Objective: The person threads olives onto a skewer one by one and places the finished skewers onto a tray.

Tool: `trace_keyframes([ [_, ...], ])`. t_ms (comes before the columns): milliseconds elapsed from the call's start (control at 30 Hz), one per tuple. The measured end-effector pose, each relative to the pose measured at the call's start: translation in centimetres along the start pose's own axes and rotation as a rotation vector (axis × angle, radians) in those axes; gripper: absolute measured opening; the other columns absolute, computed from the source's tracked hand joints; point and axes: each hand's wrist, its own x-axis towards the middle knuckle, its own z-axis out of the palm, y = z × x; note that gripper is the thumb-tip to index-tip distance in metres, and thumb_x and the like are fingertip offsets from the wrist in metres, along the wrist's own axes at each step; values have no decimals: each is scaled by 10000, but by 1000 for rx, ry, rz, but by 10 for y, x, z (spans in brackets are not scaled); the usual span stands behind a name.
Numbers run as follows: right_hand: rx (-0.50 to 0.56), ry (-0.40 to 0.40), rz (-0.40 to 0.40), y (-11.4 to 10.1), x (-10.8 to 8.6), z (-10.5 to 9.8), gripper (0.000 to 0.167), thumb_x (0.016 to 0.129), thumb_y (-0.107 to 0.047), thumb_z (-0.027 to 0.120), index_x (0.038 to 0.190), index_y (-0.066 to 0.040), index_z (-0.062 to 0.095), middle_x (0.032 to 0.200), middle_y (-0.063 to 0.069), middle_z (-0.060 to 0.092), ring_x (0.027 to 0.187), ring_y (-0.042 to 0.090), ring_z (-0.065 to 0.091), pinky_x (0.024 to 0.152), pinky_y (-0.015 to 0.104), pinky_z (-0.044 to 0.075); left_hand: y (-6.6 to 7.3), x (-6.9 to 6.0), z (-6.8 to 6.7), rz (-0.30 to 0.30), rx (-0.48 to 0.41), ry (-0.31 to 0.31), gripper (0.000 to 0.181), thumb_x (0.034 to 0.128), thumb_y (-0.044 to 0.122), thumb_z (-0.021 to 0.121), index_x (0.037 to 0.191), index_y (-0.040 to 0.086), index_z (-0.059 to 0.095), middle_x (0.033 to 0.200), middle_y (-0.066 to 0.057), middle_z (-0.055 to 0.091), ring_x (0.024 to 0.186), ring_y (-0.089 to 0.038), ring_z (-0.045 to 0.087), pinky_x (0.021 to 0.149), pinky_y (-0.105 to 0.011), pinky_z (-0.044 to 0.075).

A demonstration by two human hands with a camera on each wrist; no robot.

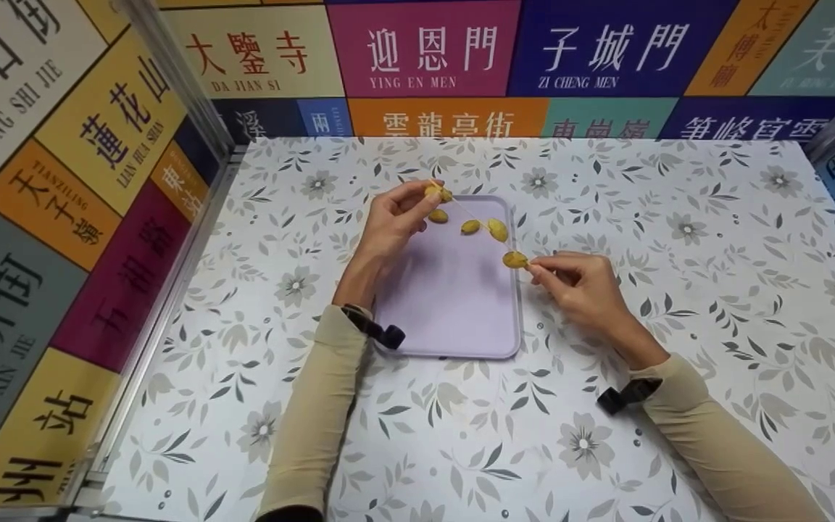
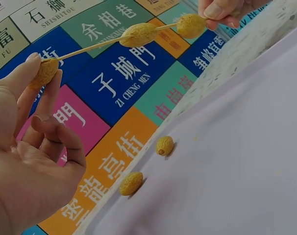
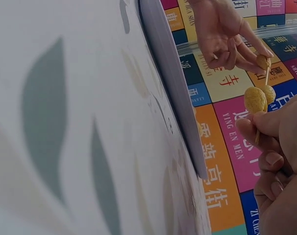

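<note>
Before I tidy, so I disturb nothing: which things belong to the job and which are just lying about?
Likely the job: thin stick, three yellow fruits along it, two loose yellow fruits, lilac tray.

Just around: floral tabletop, lettered panels, black wrist devices.

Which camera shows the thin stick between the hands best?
The left wrist view: the stick stretches out large, with a long bare section. The head view shows it small and faint; the right wrist view shows only short, foreshortened parts.

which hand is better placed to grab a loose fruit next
Probably the left hand, after releasing its fruit: it's nearer the loose fruits on the tray, while the right hand pinches the end of the stick.
</note>
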Motion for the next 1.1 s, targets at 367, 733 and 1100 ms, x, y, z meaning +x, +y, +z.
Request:
trace_keyframes([
  [367, -15, 14, -24, 4, 0, 0, 123, 945, -14, 826, 1031, -89, 874, 826, 84, 800, 629, 91, 616, 555, 147, 446, -4, -1, 4, 21, 11, -72, 292, 1020, 192, 785, 1283, 67, 770, 1133, -73, 817, 900, -186, 728, 695, -248, 487],
  [733, -4, -9, 2, 3, -1, -1, 119, 971, -50, 810, 1062, -95, 872, 841, 97, 799, 622, 91, 601, 538, 158, 440, -10, -1, 9, 50, 31, -107, 236, 996, 180, 814, 1217, 100, 806, 1093, -34, 827, 939, -212, 667, 674, -248, 487],
  [1100, -1, 0, -13, 4, 0, -1, 127, 969, -45, 811, 1058, -110, 875, 844, 81, 800, 623, 111, 597, 539, 164, 436, -17, -2, 17, 36, 46, -99, 220, 983, 177, 829, 1187, 97, 812, 1073, -27, 828, 836, -141, 630, 644, -244, 480],
])
